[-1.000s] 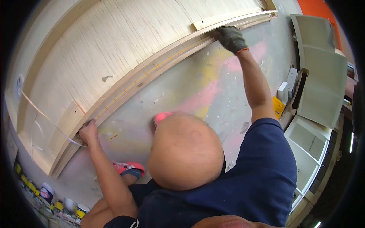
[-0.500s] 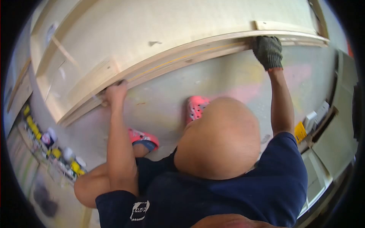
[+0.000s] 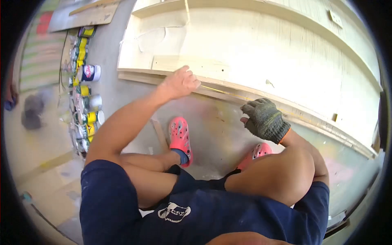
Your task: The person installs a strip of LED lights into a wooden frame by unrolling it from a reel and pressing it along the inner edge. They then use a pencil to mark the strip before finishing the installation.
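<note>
A large pale wooden panel with a raised frame (image 3: 241, 89) lies in front of me, its near edge running across the view. My left hand (image 3: 181, 83), bare, is over that edge toward its left end. Its fingers are curled closed, and what they hold, if anything, is hidden. My right hand (image 3: 263, 118) wears a dark grey knitted glove with an orange cuff. It is just on my side of the edge, fingers loosely bent and thumb apart, with nothing visible in it. A thin yellow line (image 3: 216, 90) runs along the edge between the hands.
Paint cans (image 3: 83, 90) with yellow labels stand in a row on the left, a white-and-navy can (image 3: 90, 73) among them. A board (image 3: 87, 18) lies at the upper left. My pink clogs (image 3: 179, 136) are on the floor near the panel, beside a wooden strip (image 3: 159, 132).
My gloved right hand has let go of the panel's edge and come nearer to me, toward the left hand. The view has turned, so the cans now appear higher.
</note>
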`<action>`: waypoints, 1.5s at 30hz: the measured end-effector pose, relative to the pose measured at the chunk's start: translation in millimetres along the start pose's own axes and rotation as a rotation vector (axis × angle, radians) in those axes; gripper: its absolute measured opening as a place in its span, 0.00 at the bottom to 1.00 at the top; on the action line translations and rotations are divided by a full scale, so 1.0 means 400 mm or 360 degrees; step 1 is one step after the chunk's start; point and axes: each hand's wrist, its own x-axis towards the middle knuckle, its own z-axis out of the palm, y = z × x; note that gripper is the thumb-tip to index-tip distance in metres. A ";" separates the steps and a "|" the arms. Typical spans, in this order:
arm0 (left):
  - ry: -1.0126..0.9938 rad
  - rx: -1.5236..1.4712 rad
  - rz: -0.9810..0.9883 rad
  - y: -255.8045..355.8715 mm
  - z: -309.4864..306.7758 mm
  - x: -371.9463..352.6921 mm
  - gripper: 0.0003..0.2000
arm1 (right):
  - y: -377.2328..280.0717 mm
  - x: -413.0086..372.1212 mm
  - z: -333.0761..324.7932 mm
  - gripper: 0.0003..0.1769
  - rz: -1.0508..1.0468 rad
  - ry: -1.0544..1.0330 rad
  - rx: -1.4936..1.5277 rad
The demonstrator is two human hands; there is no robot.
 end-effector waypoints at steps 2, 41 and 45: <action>0.0366 0.0218 0.0223 -0.089 0.026 -0.047 0.10 | -0.049 0.081 -0.039 0.16 -0.0096 -0.0166 -0.0110; 0.1776 -0.0771 -0.0426 -0.636 0.153 -0.165 0.15 | -0.329 0.836 0.145 0.20 0.0372 0.0447 0.0121; 0.1731 -0.1358 -0.0871 -0.629 0.220 -0.026 0.28 | -0.374 0.871 0.104 0.13 0.0397 0.0412 0.0023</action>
